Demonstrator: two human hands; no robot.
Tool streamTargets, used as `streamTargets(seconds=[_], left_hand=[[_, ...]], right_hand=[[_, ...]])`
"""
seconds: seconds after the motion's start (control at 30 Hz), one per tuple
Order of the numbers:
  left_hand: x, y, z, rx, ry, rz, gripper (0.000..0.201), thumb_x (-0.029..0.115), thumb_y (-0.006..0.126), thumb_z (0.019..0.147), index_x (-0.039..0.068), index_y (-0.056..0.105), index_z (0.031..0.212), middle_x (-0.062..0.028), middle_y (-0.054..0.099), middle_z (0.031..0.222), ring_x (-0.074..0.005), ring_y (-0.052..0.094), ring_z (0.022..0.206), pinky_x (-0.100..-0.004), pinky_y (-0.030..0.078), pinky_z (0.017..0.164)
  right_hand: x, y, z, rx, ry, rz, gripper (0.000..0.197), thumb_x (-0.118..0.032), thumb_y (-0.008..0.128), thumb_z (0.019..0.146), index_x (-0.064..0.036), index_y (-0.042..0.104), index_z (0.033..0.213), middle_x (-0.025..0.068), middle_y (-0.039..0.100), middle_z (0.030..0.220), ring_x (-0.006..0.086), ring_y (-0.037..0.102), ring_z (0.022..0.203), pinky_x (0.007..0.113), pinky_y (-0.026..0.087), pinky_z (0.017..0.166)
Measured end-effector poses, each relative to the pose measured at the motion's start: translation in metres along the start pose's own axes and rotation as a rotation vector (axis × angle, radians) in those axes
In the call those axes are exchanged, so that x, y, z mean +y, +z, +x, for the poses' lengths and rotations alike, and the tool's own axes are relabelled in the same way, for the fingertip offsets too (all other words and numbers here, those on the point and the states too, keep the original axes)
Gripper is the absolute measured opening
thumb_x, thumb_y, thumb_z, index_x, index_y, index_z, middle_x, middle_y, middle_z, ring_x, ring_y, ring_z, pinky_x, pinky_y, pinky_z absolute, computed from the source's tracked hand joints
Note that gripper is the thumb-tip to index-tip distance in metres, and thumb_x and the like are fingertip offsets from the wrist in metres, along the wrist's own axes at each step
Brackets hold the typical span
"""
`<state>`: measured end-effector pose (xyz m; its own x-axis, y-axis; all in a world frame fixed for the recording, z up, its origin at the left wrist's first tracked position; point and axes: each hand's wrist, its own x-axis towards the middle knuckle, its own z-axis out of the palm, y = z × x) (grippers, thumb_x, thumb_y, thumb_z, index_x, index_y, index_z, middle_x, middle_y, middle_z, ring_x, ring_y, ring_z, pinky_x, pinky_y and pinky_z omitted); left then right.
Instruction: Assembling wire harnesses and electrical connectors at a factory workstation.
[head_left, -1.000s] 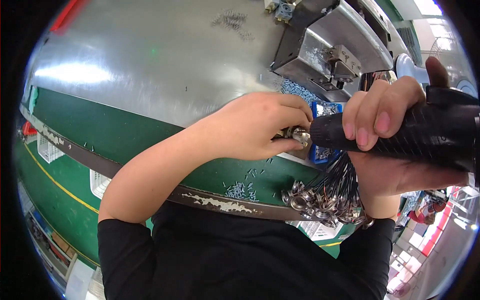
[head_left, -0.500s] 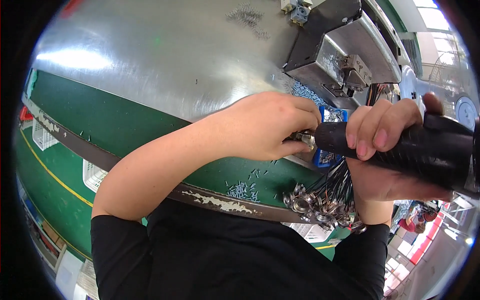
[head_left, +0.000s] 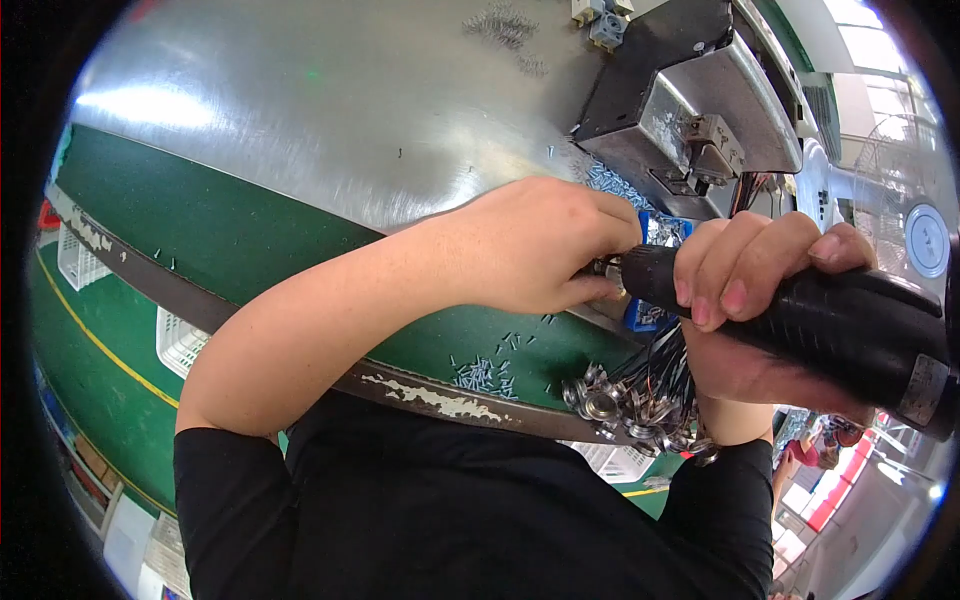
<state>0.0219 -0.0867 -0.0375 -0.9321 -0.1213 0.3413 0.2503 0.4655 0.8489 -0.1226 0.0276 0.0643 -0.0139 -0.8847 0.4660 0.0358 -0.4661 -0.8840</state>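
Observation:
My right hand point(head_left: 745, 270) is wrapped round a black electric screwdriver point(head_left: 860, 325), which lies slantwise with its rear end lower right. The screwdriver's nose meets the fingers of my left hand point(head_left: 550, 245). Between that hand's thumb and fingers is a small metal part point(head_left: 604, 270), pinched and mostly hidden. Just behind both hands stands a blue bin point(head_left: 642, 314) holding small metal pieces. Below them hangs a bundle of round metal fittings point(head_left: 605, 405) on black wires, at the bench edge.
Loose screws point(head_left: 485, 378) lie on the green mat point(head_left: 270, 215), and more screws point(head_left: 612, 180) are heaped beside a metal machine point(head_left: 690, 110). Small springs or screws point(head_left: 502, 27) are scattered across the steel bench top point(head_left: 330, 90). White baskets point(head_left: 180, 340) stand below the bench.
The screwdriver's rear end has tilted downward, and my right hand has shifted slightly left with it. My left hand keeps its pinch at the nose.

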Motion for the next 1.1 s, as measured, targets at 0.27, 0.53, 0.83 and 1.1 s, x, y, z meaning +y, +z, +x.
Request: streamTargets(seconds=[0.27, 0.53, 0.83, 1.1], left_hand=[[0.002, -0.004, -0.002, -0.022, -0.015, -0.004, 0.023, 0.021, 0.078, 0.087, 0.004, 0.07, 0.1, -0.0108, 0.07, 0.106, -0.0361, 0.07, 0.1, -0.0458, 0.057, 0.086], [-0.003, 0.004, -0.002, 0.044, 0.097, -0.016, 0.035, 0.014, 0.079, 0.084, 0.001, 0.071, 0.115, -0.015, 0.072, 0.114, -0.0386, 0.069, 0.103, -0.0447, 0.056, 0.088], [0.009, 0.009, -0.004, 0.153, 0.367, 0.204, 0.037, 0.016, 0.088, 0.078, 0.009, 0.073, 0.111, -0.0078, 0.074, 0.104, -0.0319, 0.073, 0.095, -0.0461, 0.059, 0.092], [0.013, 0.013, -0.008, 0.131, 0.278, 0.076, 0.03, 0.008, 0.091, 0.074, 0.006, 0.075, 0.099, -0.0101, 0.077, 0.097, -0.0313, 0.075, 0.093, -0.0474, 0.059, 0.099]], right_hand=[[0.008, 0.0, -0.002, -0.008, -0.084, 0.014, 0.101, -0.088, 0.065, 0.078, -0.0094, 0.047, 0.139, 0.0043, 0.056, 0.08, 0.0176, 0.056, 0.061, 0.035, 0.047, 0.058], [-0.019, -0.032, 0.02, -0.038, -0.093, 0.147, 0.12, -0.089, 0.06, 0.084, -0.0022, 0.029, 0.162, 0.003, 0.056, 0.085, 0.0139, 0.055, 0.064, 0.033, 0.046, 0.061], [-0.043, -0.051, 0.009, 0.179, 0.25, -0.394, 0.111, -0.08, 0.046, 0.097, 0.0004, 0.012, 0.165, 0.0199, 0.064, 0.126, 0.0316, 0.062, 0.128, 0.045, 0.045, 0.115], [-0.049, -0.044, -0.027, 0.489, 0.116, -0.553, 0.041, -0.031, 0.052, 0.113, 0.003, 0.053, 0.136, 0.0124, 0.066, 0.124, 0.0178, 0.062, 0.113, 0.035, 0.05, 0.098]])
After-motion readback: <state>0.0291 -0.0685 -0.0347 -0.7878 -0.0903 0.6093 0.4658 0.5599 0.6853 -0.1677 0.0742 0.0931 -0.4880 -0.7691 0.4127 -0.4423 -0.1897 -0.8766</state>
